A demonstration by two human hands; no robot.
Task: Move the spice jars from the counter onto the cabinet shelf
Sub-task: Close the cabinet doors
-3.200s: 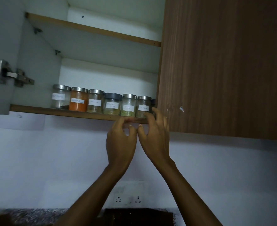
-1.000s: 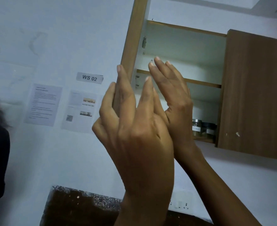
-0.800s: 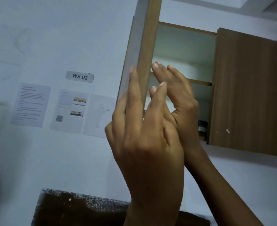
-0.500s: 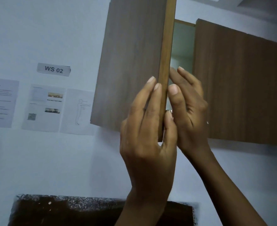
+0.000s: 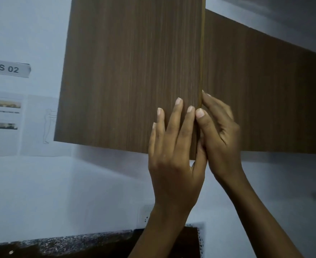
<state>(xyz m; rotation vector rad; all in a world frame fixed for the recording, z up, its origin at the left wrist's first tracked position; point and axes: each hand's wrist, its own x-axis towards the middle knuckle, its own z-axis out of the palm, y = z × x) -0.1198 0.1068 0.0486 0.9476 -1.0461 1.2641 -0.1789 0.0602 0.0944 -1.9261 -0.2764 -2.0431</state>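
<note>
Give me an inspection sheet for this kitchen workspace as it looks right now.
Surface: dark speckled counter, nothing seen on its visible strip.
Job's things: spice jars not in view; left cabinet door almost shut.
Clutter: nothing seen.
Hands: left hand flat on the door face; right hand at the door's edge, fingers behind it.
Cables: nothing seen; wall socket partly hidden.
Surroundings: right cabinet door shut; WS 02 label, wall sheets.

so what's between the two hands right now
In the head view, the free edge of the left cabinet door runs between the left hand and right hand; no jars show.
</note>
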